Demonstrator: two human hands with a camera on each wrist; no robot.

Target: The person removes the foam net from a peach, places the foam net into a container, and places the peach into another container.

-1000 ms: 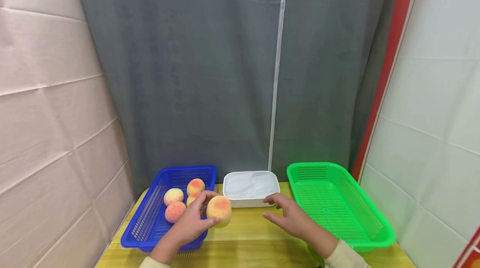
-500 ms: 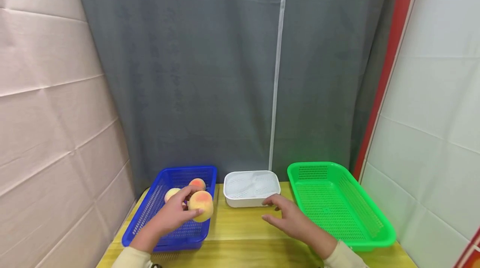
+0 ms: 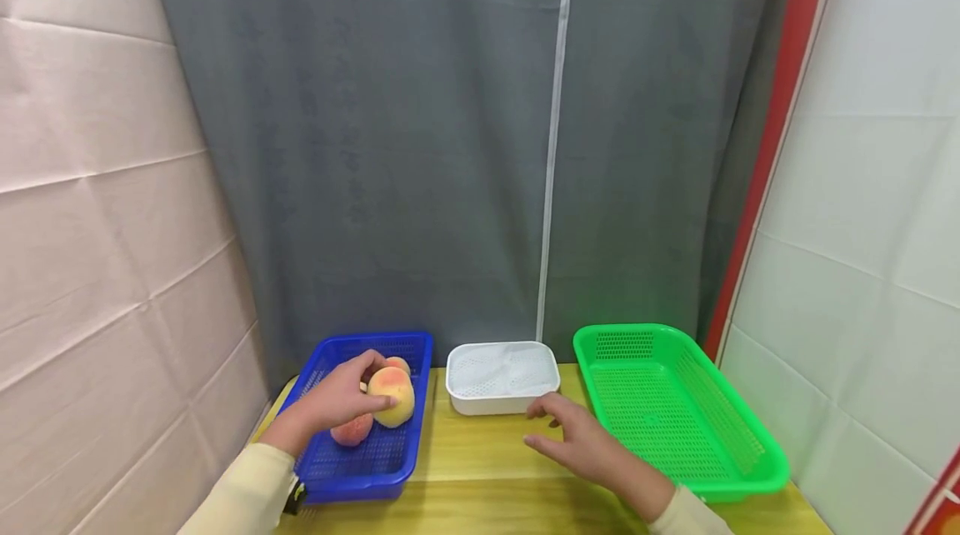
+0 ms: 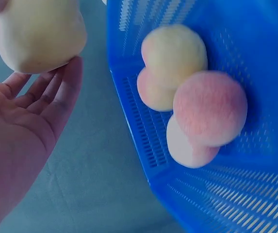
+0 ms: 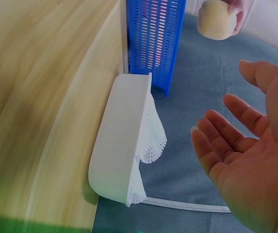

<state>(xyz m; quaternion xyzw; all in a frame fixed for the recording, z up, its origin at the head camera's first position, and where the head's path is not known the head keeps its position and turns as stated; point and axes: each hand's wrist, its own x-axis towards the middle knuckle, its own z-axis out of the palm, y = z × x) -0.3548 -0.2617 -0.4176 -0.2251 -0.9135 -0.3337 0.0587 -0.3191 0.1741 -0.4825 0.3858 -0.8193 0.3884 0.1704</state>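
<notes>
My left hand (image 3: 337, 397) grips a yellow peach with a red blush (image 3: 392, 403) above the blue basket (image 3: 352, 488). In the left wrist view, the fingers are under the pale side of this peach (image 4: 41, 36). Inside the basket lie several more peaches, among them a pinkish-red one (image 4: 210, 108) and a yellow one (image 4: 175, 53); the hand partly hides them in the head view. My right hand (image 3: 581, 443) hovers with loosely bent fingers in front of the white box (image 3: 498, 407). Nothing is in that hand (image 5: 255, 155), as the right wrist view shows.
White mesh netting (image 5: 153, 141) lies in the white box and spills past its rim. To the right stands a green basket (image 3: 750, 487) with no fruit in it. All the containers rest on a wooden table (image 3: 480, 468); a grey curtain (image 3: 412, 143) hangs behind.
My left hand has moved left and slightly away from me with the peach, from the blue basket's right edge to above its inside. The right hand has stayed almost still.
</notes>
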